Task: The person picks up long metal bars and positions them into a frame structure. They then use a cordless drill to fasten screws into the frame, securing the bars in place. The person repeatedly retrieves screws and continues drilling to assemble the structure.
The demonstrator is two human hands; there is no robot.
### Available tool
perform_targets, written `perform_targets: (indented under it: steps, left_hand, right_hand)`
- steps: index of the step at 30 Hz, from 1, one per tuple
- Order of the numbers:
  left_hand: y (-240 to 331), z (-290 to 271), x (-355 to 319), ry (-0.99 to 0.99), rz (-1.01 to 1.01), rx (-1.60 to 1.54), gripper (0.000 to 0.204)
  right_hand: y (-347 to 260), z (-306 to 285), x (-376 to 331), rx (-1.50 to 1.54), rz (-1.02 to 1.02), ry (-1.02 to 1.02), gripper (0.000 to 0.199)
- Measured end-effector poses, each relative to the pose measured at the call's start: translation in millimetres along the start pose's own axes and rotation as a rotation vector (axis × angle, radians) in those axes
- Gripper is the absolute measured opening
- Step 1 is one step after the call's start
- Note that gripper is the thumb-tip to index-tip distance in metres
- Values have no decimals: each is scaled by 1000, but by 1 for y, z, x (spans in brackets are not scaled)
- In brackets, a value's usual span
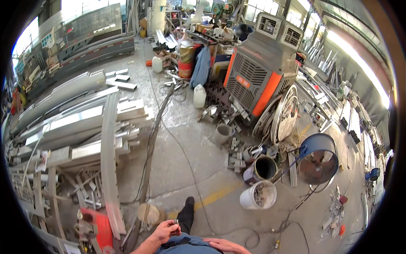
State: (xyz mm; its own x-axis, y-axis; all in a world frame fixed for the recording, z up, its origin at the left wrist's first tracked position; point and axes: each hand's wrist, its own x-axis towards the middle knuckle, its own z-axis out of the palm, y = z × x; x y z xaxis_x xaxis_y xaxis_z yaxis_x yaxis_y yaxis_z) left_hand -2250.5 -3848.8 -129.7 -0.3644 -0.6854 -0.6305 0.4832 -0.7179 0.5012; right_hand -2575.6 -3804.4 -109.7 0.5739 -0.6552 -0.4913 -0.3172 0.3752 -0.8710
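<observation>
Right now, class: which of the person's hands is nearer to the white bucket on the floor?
Right. The right hand rests on the thigh, below and just left of the white bucket. The left hand, pinching a small metal piece, is farther left.

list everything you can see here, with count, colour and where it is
small metal piece: one, silver, pinched in the left hand
metal profiles: a stack, silver-grey, on racks at left
white bucket: one, on the floor at right of centre
dark drum: one, open, just behind the bucket
blue fan: one, right of the drum
air cooler: one, grey and orange, upper right
plastic jugs: two, white, on the floor at upper centre
cables: several, dark, across the concrete floor
left hand: one, bottom centre
right hand: one, resting on the thigh
</observation>
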Motion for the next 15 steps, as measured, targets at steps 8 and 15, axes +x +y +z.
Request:
perform_targets:
  steps: [8,15]
  left_hand:
    - [226,101,191,7,238,524,13]
    - [403,79,341,381,434,1533,26]
  right_hand:
    - [45,-257,87,-587,346,503,47]
    - [170,-409,191,246,749,769,27]
